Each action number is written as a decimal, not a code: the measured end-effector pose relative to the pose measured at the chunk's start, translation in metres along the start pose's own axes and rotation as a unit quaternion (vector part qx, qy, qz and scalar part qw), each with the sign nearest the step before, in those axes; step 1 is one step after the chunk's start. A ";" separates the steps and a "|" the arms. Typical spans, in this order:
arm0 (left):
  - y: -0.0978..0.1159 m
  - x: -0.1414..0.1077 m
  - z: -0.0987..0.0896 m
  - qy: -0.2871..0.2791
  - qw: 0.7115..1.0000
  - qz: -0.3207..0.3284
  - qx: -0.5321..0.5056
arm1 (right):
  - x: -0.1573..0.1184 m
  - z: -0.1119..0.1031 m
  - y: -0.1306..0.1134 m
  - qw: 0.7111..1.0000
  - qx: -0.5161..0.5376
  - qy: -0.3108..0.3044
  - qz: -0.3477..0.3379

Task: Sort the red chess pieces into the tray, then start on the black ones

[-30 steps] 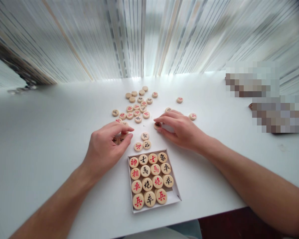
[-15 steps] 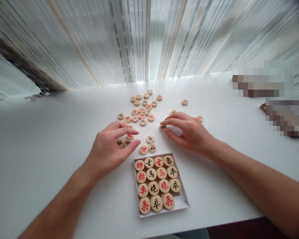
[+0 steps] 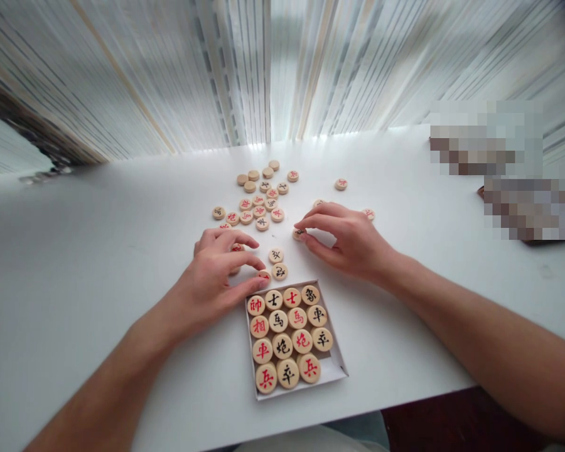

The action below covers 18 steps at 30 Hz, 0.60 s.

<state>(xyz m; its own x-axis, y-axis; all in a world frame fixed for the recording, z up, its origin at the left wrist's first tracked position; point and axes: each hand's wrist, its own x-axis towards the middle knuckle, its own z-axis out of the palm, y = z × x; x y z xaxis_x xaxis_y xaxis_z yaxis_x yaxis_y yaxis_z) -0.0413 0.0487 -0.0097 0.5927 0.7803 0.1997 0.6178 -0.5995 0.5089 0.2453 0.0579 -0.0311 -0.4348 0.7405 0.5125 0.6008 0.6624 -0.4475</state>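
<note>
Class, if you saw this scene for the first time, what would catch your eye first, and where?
Probably the shallow white box near the front edge of the table, holding rows of round pieces marked in red and black. The left hand and right hand frame loose pieces just beyond it, with more scattered farther back. A striped curtain hangs behind.

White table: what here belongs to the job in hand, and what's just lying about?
Apparently involved:
red-marked round wooden piece, at left hand
black-marked round wooden piece, at right hand
shallow white box of pieces
scattered wooden pieces

Apparently not:
striped curtain
two pixelated objects, unidentifiable
</note>
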 end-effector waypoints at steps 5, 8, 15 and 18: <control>0.005 0.001 0.002 0.069 0.998 -0.007 0.000 | 0.001 -0.002 -0.004 1.000 -0.023 0.017 0.005; 0.014 -0.002 0.006 0.138 0.985 -0.047 -0.091 | 0.001 -0.004 -0.011 0.999 -0.018 0.026 0.004; 0.048 -0.006 0.015 0.172 0.938 -0.119 -0.276 | -0.001 -0.004 -0.041 0.991 0.136 -0.007 -0.004; 0.055 -0.005 0.018 0.155 0.929 -0.128 -0.309 | -0.004 0.001 -0.049 0.986 0.166 -0.027 -0.015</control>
<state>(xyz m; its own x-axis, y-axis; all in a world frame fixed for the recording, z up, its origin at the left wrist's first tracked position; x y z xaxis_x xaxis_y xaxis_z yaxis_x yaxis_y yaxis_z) -0.0013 0.0085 0.0020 0.2300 0.9548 0.1885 0.2463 -0.2445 0.9378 0.2174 0.0223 -0.0120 -0.4900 0.7185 0.4936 0.3378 0.6785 -0.6523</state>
